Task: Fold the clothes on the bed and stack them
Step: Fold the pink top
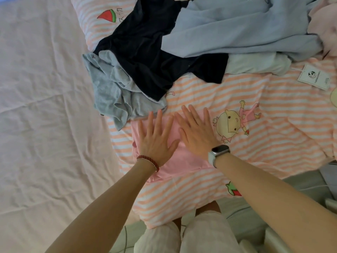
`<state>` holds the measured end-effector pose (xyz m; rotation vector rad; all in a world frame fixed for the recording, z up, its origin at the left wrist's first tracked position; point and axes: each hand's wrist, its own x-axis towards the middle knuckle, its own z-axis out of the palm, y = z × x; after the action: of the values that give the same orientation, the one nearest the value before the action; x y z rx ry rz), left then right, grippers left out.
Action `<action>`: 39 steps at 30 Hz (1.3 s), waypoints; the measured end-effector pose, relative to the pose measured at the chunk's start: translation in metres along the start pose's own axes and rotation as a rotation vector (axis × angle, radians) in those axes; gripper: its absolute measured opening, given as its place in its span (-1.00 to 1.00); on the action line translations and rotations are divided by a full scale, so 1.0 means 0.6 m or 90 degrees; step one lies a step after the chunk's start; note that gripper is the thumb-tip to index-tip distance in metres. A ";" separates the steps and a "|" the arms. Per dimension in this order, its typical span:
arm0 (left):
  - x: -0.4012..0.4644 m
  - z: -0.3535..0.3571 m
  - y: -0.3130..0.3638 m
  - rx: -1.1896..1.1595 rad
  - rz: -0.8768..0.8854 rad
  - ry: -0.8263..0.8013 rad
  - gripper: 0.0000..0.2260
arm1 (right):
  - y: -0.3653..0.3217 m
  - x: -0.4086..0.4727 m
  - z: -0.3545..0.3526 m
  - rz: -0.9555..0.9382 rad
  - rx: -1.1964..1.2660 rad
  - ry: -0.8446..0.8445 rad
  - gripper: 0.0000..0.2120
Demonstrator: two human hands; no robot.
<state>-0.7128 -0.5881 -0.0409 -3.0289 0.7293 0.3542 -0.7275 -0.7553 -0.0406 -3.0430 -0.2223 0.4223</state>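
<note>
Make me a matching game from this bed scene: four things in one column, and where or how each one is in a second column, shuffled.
Things:
1. pink garment
2. navy garment
3. grey garment
4. white tag

Descriptions:
A. crumpled, beside the left hand's fingertips
B. flat under both open hands
C. at the right edge, on the striped quilt
D. spread out, partly under the light blue garment

Pairs: 1-B, 2-D, 3-A, 4-C

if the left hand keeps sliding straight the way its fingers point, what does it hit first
Probably the crumpled grey garment: the left hand, flat on the folded pink garment, has fingertips almost at its hem. The navy garment lies beyond.
</note>
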 end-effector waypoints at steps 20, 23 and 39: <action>-0.021 -0.035 -0.078 -0.528 -0.461 -0.088 -0.60 | 0.022 -0.084 -0.010 0.509 0.673 0.119 -0.81; -0.013 -0.031 -0.076 -0.622 -0.444 -0.160 -0.46 | 0.024 -0.061 -0.003 0.536 0.687 0.048 -0.74; -0.258 -0.090 0.108 -0.743 -0.625 0.160 -0.73 | -0.027 -0.288 -0.058 0.376 0.774 0.047 -0.68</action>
<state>-0.8644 -0.5797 0.0484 -3.8356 -1.5232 0.4370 -0.8847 -0.7669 0.0402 -1.8432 0.6916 0.2897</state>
